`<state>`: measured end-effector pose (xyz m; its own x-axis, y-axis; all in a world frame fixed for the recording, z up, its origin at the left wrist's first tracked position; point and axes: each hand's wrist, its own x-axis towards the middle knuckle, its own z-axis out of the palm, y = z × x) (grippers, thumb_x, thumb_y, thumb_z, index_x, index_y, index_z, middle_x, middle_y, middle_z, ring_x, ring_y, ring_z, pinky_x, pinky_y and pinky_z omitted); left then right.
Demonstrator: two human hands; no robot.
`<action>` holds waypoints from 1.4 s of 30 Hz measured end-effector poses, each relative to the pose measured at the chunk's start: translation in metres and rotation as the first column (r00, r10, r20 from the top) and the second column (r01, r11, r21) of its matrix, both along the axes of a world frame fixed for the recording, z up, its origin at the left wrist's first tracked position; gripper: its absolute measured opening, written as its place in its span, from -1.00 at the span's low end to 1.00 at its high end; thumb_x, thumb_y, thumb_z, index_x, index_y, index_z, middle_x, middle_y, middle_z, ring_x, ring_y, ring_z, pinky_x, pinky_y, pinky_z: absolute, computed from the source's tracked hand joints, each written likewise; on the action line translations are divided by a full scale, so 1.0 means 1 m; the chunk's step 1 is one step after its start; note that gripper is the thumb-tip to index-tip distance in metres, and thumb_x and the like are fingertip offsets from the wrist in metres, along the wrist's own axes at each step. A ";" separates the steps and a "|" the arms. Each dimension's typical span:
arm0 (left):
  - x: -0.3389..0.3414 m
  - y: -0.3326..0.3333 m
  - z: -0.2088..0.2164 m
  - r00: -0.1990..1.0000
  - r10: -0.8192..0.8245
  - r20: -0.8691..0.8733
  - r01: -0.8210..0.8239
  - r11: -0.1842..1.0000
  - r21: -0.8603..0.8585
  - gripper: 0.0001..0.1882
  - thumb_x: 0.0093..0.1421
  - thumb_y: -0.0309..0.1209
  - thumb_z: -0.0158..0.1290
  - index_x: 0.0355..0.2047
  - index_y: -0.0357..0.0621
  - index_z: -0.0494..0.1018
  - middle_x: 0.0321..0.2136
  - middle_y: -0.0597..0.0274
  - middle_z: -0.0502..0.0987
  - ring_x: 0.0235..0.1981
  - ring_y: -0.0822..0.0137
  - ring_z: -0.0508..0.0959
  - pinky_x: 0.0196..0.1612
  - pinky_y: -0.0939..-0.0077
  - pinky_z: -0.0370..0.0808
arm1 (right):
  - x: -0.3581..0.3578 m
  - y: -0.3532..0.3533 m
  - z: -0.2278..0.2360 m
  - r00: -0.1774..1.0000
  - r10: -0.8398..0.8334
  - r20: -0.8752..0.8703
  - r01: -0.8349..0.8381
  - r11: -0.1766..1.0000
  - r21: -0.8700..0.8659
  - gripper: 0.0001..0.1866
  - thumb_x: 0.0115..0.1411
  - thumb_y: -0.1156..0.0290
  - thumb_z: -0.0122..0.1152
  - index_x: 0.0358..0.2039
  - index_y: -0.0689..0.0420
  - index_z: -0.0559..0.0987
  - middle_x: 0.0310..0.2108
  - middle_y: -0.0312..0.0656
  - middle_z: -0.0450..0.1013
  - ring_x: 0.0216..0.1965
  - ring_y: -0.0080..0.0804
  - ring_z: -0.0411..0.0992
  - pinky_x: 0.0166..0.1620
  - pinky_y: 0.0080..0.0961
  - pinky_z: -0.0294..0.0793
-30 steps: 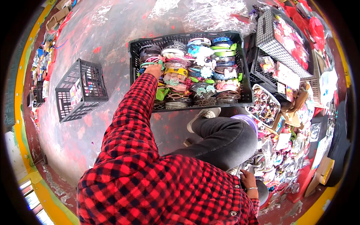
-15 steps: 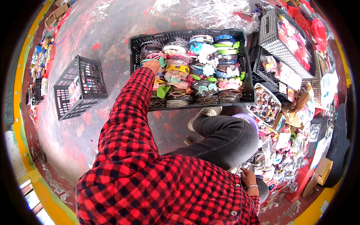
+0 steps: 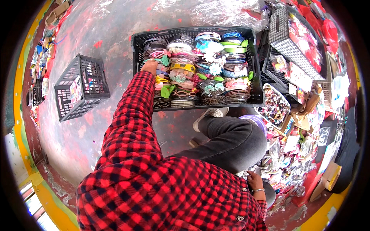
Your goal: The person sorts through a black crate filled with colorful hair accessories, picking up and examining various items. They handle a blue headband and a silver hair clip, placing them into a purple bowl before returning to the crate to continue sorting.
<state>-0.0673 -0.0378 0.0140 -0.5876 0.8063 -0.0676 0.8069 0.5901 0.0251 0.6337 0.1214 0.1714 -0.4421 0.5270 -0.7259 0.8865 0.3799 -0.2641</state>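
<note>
A black plastic crate (image 3: 256,92) in front of me holds rows of headbands, some with flowers, bows or leaf shapes. My left hand (image 3: 149,66) reaches over its left side, fingers closed at a headband with a teal flower (image 3: 165,60); the fingertips are partly hidden. Just right of it lie a yellow headband (image 3: 182,67) with dark spots and pink ones. White flower headbands (image 3: 212,54) fill the middle. My right hand (image 3: 255,181), a bracelet at its wrist, rests by my bent knee with loosely parted fingers and nothing visible in them.
A smaller black crate (image 3: 82,90) stands left on the grey floor. To the right are a grey woven basket (image 3: 287,38) of packaged goods, a white basket (image 3: 274,106) of small accessories and a heap of wrapped items (image 3: 287,165). Clear plastic (image 3: 227,13) lies behind the crate.
My left hand has shifted slightly left and up along the crate's left column. The headbands by it have moved a little. My right hand stays where it was.
</note>
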 end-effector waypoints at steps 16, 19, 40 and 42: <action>0.011 0.086 0.025 0.864 0.450 0.227 -0.431 0.893 -0.129 -0.70 0.15 -0.40 -0.20 -0.11 -0.22 0.28 -0.17 -0.12 0.44 -0.12 0.02 0.46 -0.12 0.19 0.40 | -0.004 0.002 0.006 1.000 0.012 0.017 -0.012 1.000 -0.023 -0.70 0.05 0.34 0.05 -0.17 0.04 0.52 -0.29 -0.01 0.46 -0.26 -0.06 0.43 -0.19 -0.28 0.40; 0.013 0.092 0.043 0.826 0.490 0.278 -0.462 0.872 -0.163 -0.66 0.15 -0.40 -0.21 -0.06 -0.21 0.25 -0.18 -0.12 0.45 -0.11 0.02 0.45 -0.09 0.20 0.38 | -0.001 0.001 0.001 1.000 0.009 -0.024 -0.009 1.000 -0.001 -0.69 0.01 0.35 0.04 -0.20 0.05 0.54 -0.30 0.02 0.47 -0.25 -0.06 0.45 -0.15 -0.26 0.41; -0.068 0.009 0.015 0.739 0.375 0.559 -0.513 0.852 0.106 -0.71 -0.16 -0.18 0.20 -0.46 -0.08 0.56 -0.49 0.11 0.55 -0.41 0.23 0.54 -0.27 0.42 0.44 | -0.005 0.003 -0.002 0.997 0.070 -0.029 -0.070 0.998 -0.006 -0.67 0.01 0.34 -0.02 -0.19 0.03 0.53 -0.29 0.02 0.46 -0.24 -0.05 0.43 -0.15 -0.22 0.40; -0.065 0.012 0.015 0.716 0.342 0.608 -0.536 0.828 0.166 -0.75 -0.15 -0.27 0.23 -0.49 -0.14 0.54 -0.57 0.22 0.52 -0.50 0.39 0.48 -0.35 0.51 0.40 | -0.005 0.002 -0.001 0.998 0.063 -0.009 -0.063 0.998 -0.011 -0.68 0.01 0.34 -0.01 -0.19 0.03 0.53 -0.29 0.02 0.47 -0.24 -0.05 0.44 -0.15 -0.23 0.40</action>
